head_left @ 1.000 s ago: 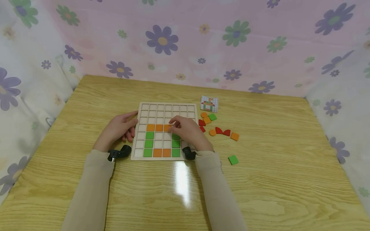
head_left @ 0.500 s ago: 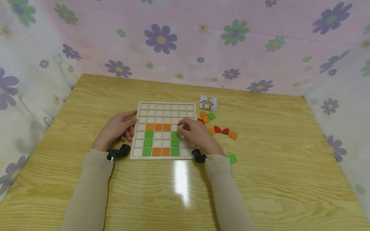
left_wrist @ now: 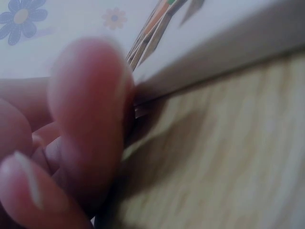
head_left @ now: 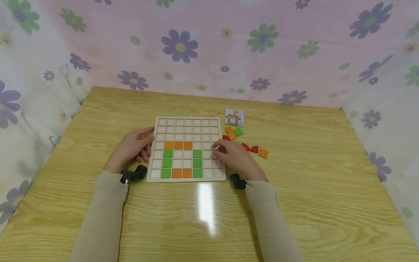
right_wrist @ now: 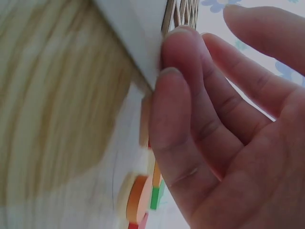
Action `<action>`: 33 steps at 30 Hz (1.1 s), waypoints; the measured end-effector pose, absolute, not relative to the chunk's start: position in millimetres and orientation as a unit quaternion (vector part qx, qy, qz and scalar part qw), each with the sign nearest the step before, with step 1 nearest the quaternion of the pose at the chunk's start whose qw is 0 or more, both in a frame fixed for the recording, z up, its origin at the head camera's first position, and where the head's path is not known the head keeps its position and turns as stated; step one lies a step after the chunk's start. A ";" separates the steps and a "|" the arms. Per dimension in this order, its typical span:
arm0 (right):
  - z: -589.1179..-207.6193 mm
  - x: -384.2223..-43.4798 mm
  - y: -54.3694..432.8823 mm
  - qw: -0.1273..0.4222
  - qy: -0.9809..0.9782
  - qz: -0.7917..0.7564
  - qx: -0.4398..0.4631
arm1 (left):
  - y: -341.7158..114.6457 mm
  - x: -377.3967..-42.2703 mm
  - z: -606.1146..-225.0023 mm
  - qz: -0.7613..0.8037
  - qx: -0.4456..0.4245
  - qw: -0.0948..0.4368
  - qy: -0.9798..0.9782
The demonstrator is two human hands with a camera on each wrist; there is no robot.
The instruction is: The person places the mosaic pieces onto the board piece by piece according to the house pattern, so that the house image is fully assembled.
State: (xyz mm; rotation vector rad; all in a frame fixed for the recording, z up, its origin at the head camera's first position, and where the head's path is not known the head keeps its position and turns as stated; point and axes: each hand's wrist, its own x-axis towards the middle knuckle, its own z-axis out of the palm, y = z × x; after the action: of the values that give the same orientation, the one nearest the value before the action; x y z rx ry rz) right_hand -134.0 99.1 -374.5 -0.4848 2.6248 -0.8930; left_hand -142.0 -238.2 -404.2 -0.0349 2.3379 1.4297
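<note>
A pale wooden grid board (head_left: 180, 127) lies on the table, with orange square tiles (head_left: 178, 145) and green square tiles (head_left: 197, 163) set in some of its cells. At its left edge is my left hand (head_left: 132, 147), its index finger and thumb touching the rim. In the left wrist view a fingertip (left_wrist: 90, 86) is against the board's side. My right hand (head_left: 235, 156) hovers over the board's right edge, fingers loosely bent. Nothing shows between its fingers in the right wrist view, where an orange round piece (right_wrist: 137, 198) lies below the hand.
Right of the board lie loose pieces: an orange disc (head_left: 228, 130), a green square (head_left: 238, 132), orange squares (head_left: 263, 153) and red curved pieces (head_left: 254, 149). A small pattern card (head_left: 234, 117) stands behind them. A flowered cloth (head_left: 209, 43) hangs along the table's back.
My right hand has moved right, from the row of orange tiles to the board's right edge. It now hides the loose green square near the front. The left hand stays in place.
</note>
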 end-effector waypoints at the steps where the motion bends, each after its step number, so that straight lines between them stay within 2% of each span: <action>1: -374.1 -134.0 101.4 0.161 0.921 -0.311 -0.169 | -237.9 -142.0 -403.8 0.512 -0.013 0.199 0.835; 11: -372.7 -137.8 122.9 0.146 0.929 -0.297 -0.165 | -236.2 -141.4 -403.2 0.521 -0.004 0.193 0.831; 28: -368.7 -146.0 172.6 0.157 0.935 -0.304 -0.095 | -237.4 -140.9 -402.8 0.513 -0.013 0.195 0.836; 33: -365.9 -146.1 181.6 0.143 0.942 -0.290 -0.088 | -237.1 -141.3 -403.9 0.510 -0.011 0.193 0.838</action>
State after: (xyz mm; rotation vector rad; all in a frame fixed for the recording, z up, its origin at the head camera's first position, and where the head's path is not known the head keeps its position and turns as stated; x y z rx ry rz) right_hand -146.1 181.6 -365.9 -0.2530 2.7173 -0.8371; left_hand -141.3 -237.1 -403.9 -0.0315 2.3518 1.4300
